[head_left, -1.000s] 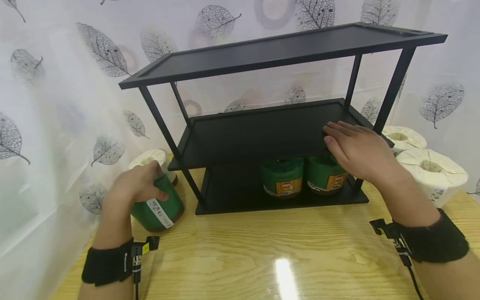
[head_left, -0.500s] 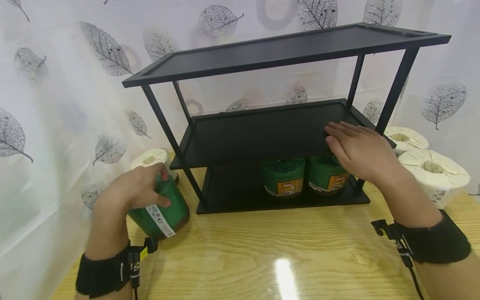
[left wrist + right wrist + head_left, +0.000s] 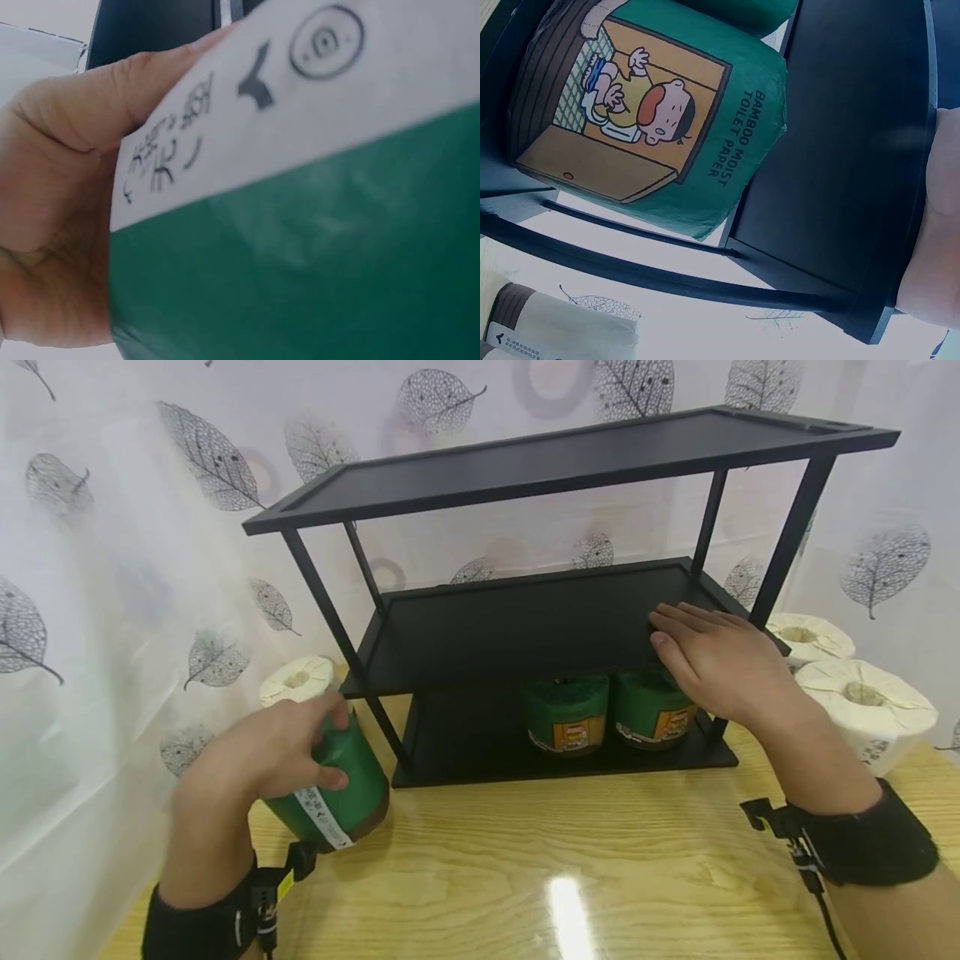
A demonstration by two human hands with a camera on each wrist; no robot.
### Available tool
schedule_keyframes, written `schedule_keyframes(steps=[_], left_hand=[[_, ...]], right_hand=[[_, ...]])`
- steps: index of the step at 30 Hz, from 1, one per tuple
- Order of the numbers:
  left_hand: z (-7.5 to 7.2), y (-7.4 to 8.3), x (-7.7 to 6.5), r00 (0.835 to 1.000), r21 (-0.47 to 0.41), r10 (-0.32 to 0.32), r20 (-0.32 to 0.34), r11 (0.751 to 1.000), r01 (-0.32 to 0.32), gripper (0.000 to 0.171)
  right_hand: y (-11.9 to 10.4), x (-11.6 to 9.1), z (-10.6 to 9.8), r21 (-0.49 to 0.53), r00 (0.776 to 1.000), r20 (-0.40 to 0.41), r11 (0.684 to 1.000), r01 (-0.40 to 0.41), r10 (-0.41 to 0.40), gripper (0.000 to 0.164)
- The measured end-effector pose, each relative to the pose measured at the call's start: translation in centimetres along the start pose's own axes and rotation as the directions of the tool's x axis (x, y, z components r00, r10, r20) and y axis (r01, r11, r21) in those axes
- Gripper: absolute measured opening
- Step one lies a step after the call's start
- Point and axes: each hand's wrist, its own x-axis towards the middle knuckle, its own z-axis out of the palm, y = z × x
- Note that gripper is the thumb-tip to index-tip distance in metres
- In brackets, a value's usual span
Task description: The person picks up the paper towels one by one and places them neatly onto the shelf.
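Note:
My left hand [image 3: 273, 747] grips a green-wrapped toilet paper roll [image 3: 358, 781] from above, left of the black shelf rack. The roll is tilted; in the left wrist view its white label strip [image 3: 247, 97] runs alongside my thumb. Whether it touches the table is hard to tell. On the rack's middle shelf [image 3: 517, 618], at the right end, my right hand [image 3: 716, 664] rests with fingers extended. Below it, two more green rolls stand side by side on the bottom shelf: one toilet paper roll [image 3: 567, 717] and another at the right [image 3: 651, 712], partly behind my hand.
A cream-wrapped roll [image 3: 298, 678] stands behind my left hand. Right of the rack are two cream rolls, a nearer one [image 3: 862, 702] and a farther one [image 3: 810, 633]. The rack's top shelf [image 3: 570, 460] spans above. A leaf-patterned curtain [image 3: 480, 410] hangs behind the wooden table [image 3: 465, 877].
My left hand has brought the green roll a little nearer to me and to the right, away from the cream roll behind it. The right hand has stayed on the shelf.

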Motion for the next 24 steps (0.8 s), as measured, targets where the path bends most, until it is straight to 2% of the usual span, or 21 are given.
schedule_keyframes(steps=[4, 10, 14, 20, 24], left_hand=[[0.0, 0.7, -0.3, 1.000, 0.010, 0.022, 0.008, 1.000, -0.022, 0.061], [0.2, 2.0, -0.8, 0.996, 0.056, 0.087, -0.021, 0.995, -0.086, 0.057], [0.4, 2.9, -0.9, 0.991, 0.050, 0.133, -0.032, 0.990, -0.131, 0.054], [1.0, 4.2, -0.6, 0.981, 0.070, 0.194, -0.009, 0.979, -0.193, 0.053], [1.6, 4.9, -0.1, 0.966, 0.090, 0.258, -0.001, 0.962, -0.257, 0.052]], right_hand=[[0.0, 0.0, 0.0, 0.004, 1.000, 0.005, 1.000, -0.005, 0.005, 0.050], [-0.1, 0.1, 0.0, 0.010, 1.000, 0.002, 1.000, -0.009, 0.009, 0.050], [-0.1, 0.1, 0.0, 0.018, 1.000, 0.006, 1.000, -0.015, 0.014, 0.051], [-0.1, 0.1, -0.1, 0.018, 1.000, 0.012, 1.000, -0.015, 0.015, 0.051], [-0.1, 0.1, 0.0, 0.017, 1.000, 0.010, 1.000, -0.012, 0.012, 0.051]])
